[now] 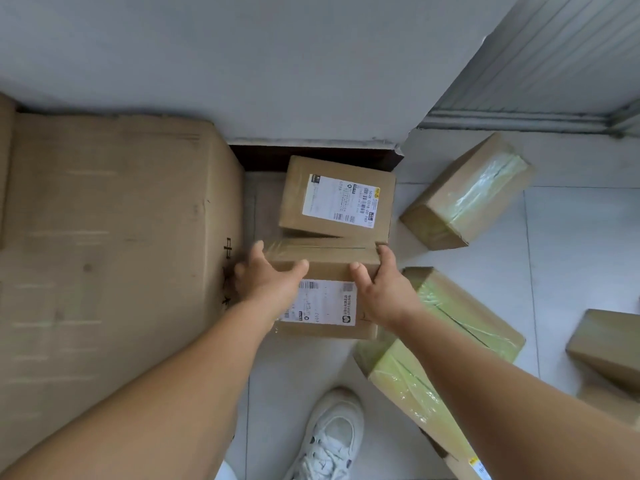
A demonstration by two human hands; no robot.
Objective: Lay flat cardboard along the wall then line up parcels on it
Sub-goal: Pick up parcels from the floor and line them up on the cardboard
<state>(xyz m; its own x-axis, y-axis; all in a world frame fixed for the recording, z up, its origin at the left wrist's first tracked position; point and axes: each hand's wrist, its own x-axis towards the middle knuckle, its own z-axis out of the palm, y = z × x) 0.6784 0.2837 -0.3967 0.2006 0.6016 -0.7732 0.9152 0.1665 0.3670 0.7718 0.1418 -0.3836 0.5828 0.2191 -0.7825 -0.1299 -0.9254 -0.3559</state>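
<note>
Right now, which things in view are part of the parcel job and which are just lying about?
Job:
- parcel held by left hand and right hand
- labelled parcel near the wall
- large cardboard box
- taped parcels waiting on the floor

Lying about:
- white shoe
- shutter door

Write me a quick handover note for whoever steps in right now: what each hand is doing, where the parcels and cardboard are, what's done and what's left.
Left hand and right hand both grip the near labelled parcel, one on each side.
It sits just in front of the far labelled parcel, which lies by the wall.
Large cardboard box stands to the left against the wall.
Left: three taped parcels lie loose on the floor tiles to the right, not lined up.
Whether flat cardboard is laid, I cannot tell.
</note>
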